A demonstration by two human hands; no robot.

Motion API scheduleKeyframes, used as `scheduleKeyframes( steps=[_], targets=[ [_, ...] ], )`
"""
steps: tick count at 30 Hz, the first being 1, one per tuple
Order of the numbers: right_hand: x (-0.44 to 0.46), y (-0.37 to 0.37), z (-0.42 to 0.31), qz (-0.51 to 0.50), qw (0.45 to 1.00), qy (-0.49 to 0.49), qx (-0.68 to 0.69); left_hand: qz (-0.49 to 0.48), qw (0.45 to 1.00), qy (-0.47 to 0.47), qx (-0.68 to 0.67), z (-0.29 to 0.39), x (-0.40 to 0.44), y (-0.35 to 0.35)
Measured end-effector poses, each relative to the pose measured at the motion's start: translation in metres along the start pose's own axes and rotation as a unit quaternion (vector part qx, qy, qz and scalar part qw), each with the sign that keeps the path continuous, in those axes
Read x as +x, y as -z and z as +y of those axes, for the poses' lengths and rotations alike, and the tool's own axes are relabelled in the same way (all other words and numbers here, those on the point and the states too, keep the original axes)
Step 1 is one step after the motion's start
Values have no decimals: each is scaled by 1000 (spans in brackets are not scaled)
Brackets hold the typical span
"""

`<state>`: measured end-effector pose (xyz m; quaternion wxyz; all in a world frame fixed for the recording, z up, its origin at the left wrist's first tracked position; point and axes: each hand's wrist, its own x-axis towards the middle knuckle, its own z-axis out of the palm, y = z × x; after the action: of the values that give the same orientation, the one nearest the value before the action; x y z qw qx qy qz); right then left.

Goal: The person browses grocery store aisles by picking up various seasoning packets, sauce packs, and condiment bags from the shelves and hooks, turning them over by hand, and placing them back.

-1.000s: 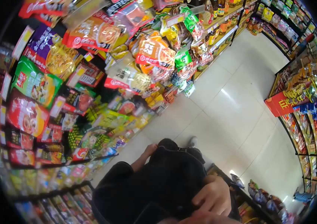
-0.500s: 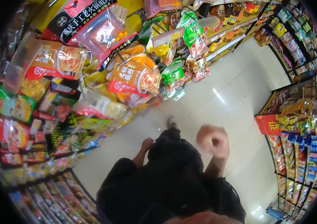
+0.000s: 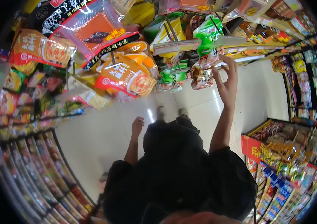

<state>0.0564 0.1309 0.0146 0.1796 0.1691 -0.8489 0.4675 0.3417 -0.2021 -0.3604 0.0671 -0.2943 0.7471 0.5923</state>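
My right hand (image 3: 228, 80) is raised to a hanging green-and-white food packet (image 3: 208, 37). Thumb and fingers are apart, with their tips at the packet's lower right edge; whether they press on it I cannot tell. Just below hangs a brown-and-white packet (image 3: 202, 76), close to the thumb. My left hand (image 3: 138, 125) hangs low over the floor, fingers loosely bent and nothing visible in it. Left of the green packet are a yellow packet (image 3: 169, 35) and an orange pouch (image 3: 128, 76) with a noodle-bowl picture, both on hooks.
Clear plastic price-tag holders (image 3: 177, 47) stick out among the hanging packets. A large black-and-red package (image 3: 95, 31) hangs at upper left. A red-fronted display bin (image 3: 251, 146) stands on the right. Packed shelves (image 3: 24, 175) line the lower left. Tiled floor (image 3: 121, 112) lies between.
My right hand has risen from near my body to the green packet, its curled fingers spreading. My left hand has moved slightly forward and left. The view has shifted, showing both feet.
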Motion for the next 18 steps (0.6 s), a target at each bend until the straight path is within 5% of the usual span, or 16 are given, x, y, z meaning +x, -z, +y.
scheduleKeyframes(
  steps=[5, 11, 13, 18],
  targets=[
    [39, 0, 60, 18, 999, 28, -33, 71, 996, -11, -58, 60, -49, -58],
    [59, -4, 105, -84, 996, 28, 12, 95, 991, -74, -56, 207, -77, -112],
    [52, -9, 107, -95, 995, 40, 9, 179, 968, -144, -102, 302, -73, -115],
    [58, -16, 106, -87, 994, 63, -5, 309, 904, -266, 130, 408, -24, -131]
  ],
)
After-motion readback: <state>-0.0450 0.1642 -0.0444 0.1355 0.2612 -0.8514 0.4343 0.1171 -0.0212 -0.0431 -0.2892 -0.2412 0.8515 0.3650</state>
